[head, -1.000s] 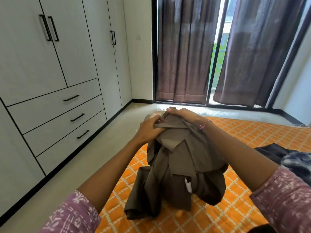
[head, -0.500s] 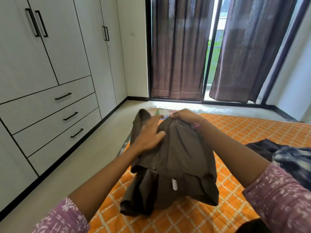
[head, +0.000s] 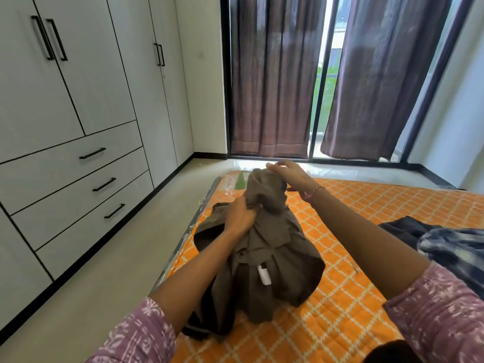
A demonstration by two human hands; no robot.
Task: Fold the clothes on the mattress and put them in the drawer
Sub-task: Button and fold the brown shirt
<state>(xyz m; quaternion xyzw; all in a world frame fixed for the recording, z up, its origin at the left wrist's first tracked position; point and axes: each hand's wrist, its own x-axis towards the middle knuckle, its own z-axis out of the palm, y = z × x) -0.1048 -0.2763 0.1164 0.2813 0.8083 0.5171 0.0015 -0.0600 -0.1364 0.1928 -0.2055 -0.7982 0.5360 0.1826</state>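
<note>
A crumpled olive-brown garment [head: 277,260] with a white label hangs bunched above the orange quilted mattress [head: 366,205], its lower folds resting on the cover. My left hand [head: 239,217] grips a fistful of the cloth near its top. My right hand [head: 288,172] is farther out and holds the garment's upper end from above. Three shut drawers [head: 78,184] with black handles sit in the white wardrobe on the left.
A dark navy and blue patterned pile of clothes [head: 445,244] lies on the mattress at the right. Bare floor [head: 110,271] runs between mattress and wardrobe. Brown curtains [head: 269,87] hang over a sliding glass door at the back.
The garment has been gathered into a tighter bunch. My left hand moved down and nearer, gripping the cloth; my right hand stays at the far upper end.
</note>
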